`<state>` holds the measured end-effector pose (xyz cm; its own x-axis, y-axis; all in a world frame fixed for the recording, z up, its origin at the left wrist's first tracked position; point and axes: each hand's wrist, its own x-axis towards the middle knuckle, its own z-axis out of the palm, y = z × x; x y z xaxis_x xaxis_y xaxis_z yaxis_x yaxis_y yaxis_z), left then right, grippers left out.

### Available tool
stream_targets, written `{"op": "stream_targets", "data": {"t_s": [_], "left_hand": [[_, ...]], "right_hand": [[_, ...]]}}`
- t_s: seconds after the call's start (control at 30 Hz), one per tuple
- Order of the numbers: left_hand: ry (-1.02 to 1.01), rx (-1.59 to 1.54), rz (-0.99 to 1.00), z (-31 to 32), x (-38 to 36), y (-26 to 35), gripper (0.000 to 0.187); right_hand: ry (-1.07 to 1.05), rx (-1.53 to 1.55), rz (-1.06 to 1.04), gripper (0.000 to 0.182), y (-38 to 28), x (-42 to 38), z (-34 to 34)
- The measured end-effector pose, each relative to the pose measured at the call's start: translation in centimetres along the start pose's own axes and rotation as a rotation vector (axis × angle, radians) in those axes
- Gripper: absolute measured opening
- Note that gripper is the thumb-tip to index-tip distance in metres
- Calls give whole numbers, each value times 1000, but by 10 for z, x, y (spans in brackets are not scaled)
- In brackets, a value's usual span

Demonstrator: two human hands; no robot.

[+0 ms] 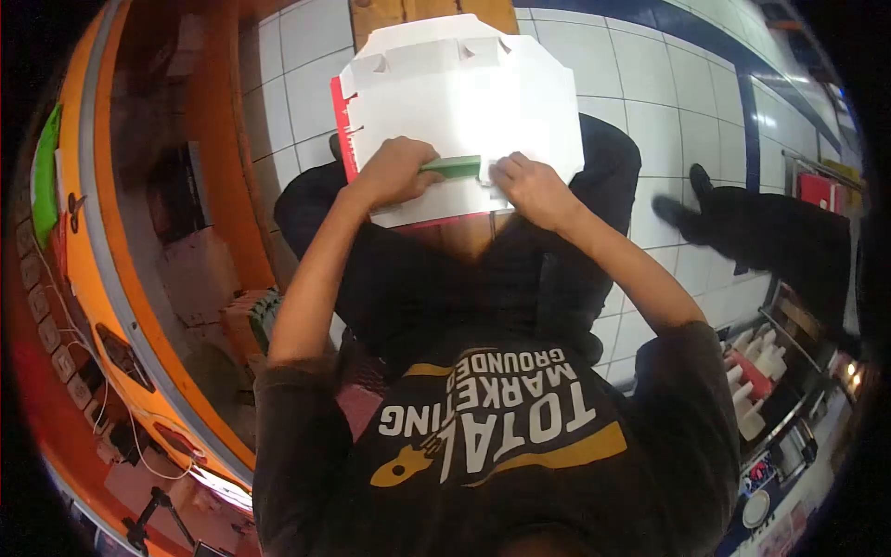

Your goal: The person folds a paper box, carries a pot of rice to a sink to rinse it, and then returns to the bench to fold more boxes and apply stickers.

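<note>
A flat sheet of white cardboard (445,102), with red edging and cut flaps, lies over my lap and looks like a box blank. Near its close edge is a narrow green strip (455,168). My left hand (397,174) is closed on the strip's left end, its fingers bent over the cardboard. At the other end, my right hand (534,188) has its fingers pinched together at a small white flap of the cardboard. Whether it also grips the green strip is hidden by the fingers.
Under the cardboard is an orange wooden bench (399,11). White floor tiles (640,139) surround it. An orange counter (97,241) runs along the left, with scissors (74,212) on it. At the right is a person's dark-clothed leg (770,223).
</note>
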<state>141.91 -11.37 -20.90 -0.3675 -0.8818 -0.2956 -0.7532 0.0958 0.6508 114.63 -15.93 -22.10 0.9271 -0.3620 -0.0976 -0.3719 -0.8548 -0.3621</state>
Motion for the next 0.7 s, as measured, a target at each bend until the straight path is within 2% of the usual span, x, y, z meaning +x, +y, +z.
{"op": "stream_targets", "data": {"t_s": [0.1, 0.13, 0.2, 0.23, 0.27, 0.33, 0.37, 0.4, 0.43, 0.47, 0.53, 0.63, 0.7], "left_hand": [[-9, -37, -38, 3, 0, -3, 22], [-22, -33, -62, 1, 1, -1, 23], [-50, -24, -94, -4, 2, 8, 25], [-50, 63, -42, -2, 3, 3, 25], [-77, 36, -91, -3, 3, 6, 25], [-59, -47, -152, 5, 0, -1, 23], [17, 44, -48, 10, -3, -8, 21], [74, 71, 59, 2, -6, -6, 20], [19, 37, -45, -28, -10, 22, 17], [60, -108, -100, -49, -16, 39, 15], [204, 15, 33, -90, -17, 57, 16], [384, 0, -43, -151, -25, 103, 21], [379, 54, -65, -168, -43, 139, 22]], "right_hand": [[-1, 106, 49, 11, 16, 16, 2], [-56, 222, 186, 13, 22, 28, -8], [-458, 448, 280, 24, 40, 56, -33], [-377, 403, 150, 26, 48, 61, -22], [-294, 334, 21, 28, 61, 62, -4], [-202, 300, -5, 27, 57, 58, 0], [-287, 252, 42, 26, 52, 63, -13], [-365, 209, 93, 25, 46, 67, -30], [-308, 178, 78, 23, 41, 67, -55], [-259, 165, 58, 21, 34, 69, -82], [-147, 78, 103, 20, 24, 78, -149], [34, -139, 121, 17, 8, 91, -225], [84, -202, 107, 15, -5, 91, -253]]}}
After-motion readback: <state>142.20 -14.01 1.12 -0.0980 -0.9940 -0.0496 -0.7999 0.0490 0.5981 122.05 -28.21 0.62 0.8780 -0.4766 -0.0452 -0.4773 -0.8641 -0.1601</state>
